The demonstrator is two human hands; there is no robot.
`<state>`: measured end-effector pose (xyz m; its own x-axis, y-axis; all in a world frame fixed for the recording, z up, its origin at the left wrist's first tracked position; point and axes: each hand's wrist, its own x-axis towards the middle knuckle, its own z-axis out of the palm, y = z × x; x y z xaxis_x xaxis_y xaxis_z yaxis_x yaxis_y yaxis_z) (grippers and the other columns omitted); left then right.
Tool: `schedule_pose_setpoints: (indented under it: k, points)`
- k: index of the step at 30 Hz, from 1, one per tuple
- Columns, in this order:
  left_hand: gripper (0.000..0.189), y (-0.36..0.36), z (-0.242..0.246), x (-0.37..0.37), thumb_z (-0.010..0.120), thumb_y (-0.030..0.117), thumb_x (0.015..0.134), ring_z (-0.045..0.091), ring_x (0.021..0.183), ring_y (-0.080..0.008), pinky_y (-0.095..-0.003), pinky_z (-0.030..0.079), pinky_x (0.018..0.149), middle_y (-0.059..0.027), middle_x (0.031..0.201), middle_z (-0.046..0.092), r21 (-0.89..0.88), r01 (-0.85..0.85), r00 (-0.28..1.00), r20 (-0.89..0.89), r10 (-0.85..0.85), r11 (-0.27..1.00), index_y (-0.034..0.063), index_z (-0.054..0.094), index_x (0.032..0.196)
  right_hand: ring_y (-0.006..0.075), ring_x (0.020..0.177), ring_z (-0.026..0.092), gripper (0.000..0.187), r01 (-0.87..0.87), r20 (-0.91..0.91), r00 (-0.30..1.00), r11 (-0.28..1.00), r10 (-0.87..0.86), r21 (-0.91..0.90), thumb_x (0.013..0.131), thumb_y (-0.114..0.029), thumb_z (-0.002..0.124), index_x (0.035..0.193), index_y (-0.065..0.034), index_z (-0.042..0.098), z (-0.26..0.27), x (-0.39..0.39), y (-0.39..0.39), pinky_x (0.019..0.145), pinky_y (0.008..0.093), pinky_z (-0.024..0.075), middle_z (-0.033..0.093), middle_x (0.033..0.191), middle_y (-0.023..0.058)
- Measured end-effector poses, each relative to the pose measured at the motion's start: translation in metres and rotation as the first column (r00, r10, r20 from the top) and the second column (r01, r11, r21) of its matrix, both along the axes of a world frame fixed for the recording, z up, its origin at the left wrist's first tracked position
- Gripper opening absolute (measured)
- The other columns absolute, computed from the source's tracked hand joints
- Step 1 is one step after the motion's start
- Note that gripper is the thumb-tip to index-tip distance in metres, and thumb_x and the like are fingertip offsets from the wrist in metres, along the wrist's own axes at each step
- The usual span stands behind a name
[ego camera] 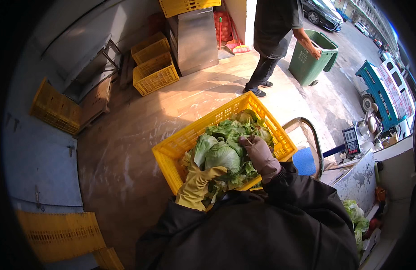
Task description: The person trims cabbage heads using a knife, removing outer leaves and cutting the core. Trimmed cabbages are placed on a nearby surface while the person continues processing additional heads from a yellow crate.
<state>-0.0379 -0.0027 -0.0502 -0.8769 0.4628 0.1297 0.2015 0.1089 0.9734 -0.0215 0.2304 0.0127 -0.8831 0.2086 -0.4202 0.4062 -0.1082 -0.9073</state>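
Observation:
In front of me a yellow plastic crate (pixel 195 134) holds lettuce heads and loose leaves. My left hand (pixel 197 182), in a yellow rubber glove, lies at the crate's near left part, its thumb and fingers spread against the lower side of a round pale green lettuce head (pixel 223 157). My right hand (pixel 260 154), in a pinkish glove, has its fingers bent together at the leafy lettuce (pixel 228 130) right of that head; a leaf edge appears pinched at the fingertips. Part of the near crate rim is hidden by my sleeves.
A person (pixel 272 37) stands beyond the crate, one hand on a green wheeled bin (pixel 311 64). Yellow crates (pixel 156 79) stand by a metal cabinet (pixel 198 42). At the right are a scale with a blue platform (pixel 303 161) and more lettuce (pixel 356 216).

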Motion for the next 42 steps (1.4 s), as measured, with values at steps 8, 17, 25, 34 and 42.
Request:
schedule_pose_setpoints:
  k: [8, 17, 25, 34, 42]
  points:
    - [0.117, 0.010, 0.050, 0.004, 0.089, 0.046, 0.063, 0.043, 0.135, -0.0279, -0.0455, 0.038, 0.112, -0.0160, 0.150, 0.039, -0.212, 0.013, 0.983, 0.183, 0.026, 0.977, 0.0088, 0.025, 0.154, 0.0236, 0.122, 0.057, 0.057, -0.210, -0.354, 0.928, 0.947, 0.115, -0.243, 0.093, -0.027, 0.070, 0.141, -0.0035, 0.049, -0.003, 0.018, -0.001, 0.103, 0.0355, 0.0448, 0.058, 0.135, 0.0115]
    - [0.133, 0.003, 0.017, 0.001, 0.094, 0.051, 0.051, 0.035, 0.141, -0.0338, -0.0460, 0.036, 0.114, -0.0218, 0.150, 0.039, -0.241, -0.002, 1.000, -0.016, -0.001, 0.971, 0.0032, 0.023, 0.153, 0.0150, 0.079, 0.062, 0.025, 0.053, -0.029, 0.996, 0.787, -0.090, -0.615, 0.099, -0.023, 0.063, 0.093, 0.0003, 0.069, -0.007, -0.001, -0.005, 0.070, 0.0259, 0.0507, 0.069, 0.095, 0.0076]
    - [0.115, -0.001, 0.039, 0.004, 0.096, 0.012, 0.052, 0.046, 0.134, -0.0219, -0.0381, 0.040, 0.110, -0.0118, 0.146, 0.049, 0.203, -0.003, 0.971, 0.235, -0.046, 0.979, 0.0039, 0.035, 0.149, 0.0111, 0.100, 0.060, 0.026, -0.296, -0.441, 0.869, 0.950, 0.223, -0.104, 0.101, -0.024, 0.061, 0.113, -0.0021, 0.070, -0.002, 0.030, -0.011, 0.090, 0.0251, 0.0464, 0.069, 0.106, 0.0038]
    - [0.123, 0.002, 0.026, 0.000, 0.093, 0.027, 0.064, 0.044, 0.137, -0.0275, -0.0405, 0.040, 0.112, -0.0178, 0.150, 0.041, 0.283, 0.202, 0.978, -0.010, -0.208, 0.938, 0.0039, 0.016, 0.156, 0.0145, 0.098, 0.061, 0.039, -0.375, -0.096, 0.904, 0.881, 0.416, 0.289, 0.104, -0.029, 0.049, 0.129, 0.0010, 0.057, -0.043, 0.013, 0.003, 0.088, 0.0254, 0.0472, 0.067, 0.112, 0.0091]
    - [0.094, -0.004, 0.035, 0.005, 0.087, 0.020, 0.075, 0.043, 0.136, -0.0282, -0.0395, 0.042, 0.108, -0.0157, 0.149, 0.042, 0.204, 0.126, 0.967, 0.195, -0.166, 0.971, 0.0070, 0.034, 0.151, 0.0072, 0.092, 0.053, 0.032, -0.058, 0.064, 0.994, 0.923, 0.089, -0.382, 0.098, -0.033, 0.066, 0.107, -0.0027, 0.065, -0.032, 0.027, -0.018, 0.083, 0.0239, 0.0448, 0.065, 0.098, 0.0003]
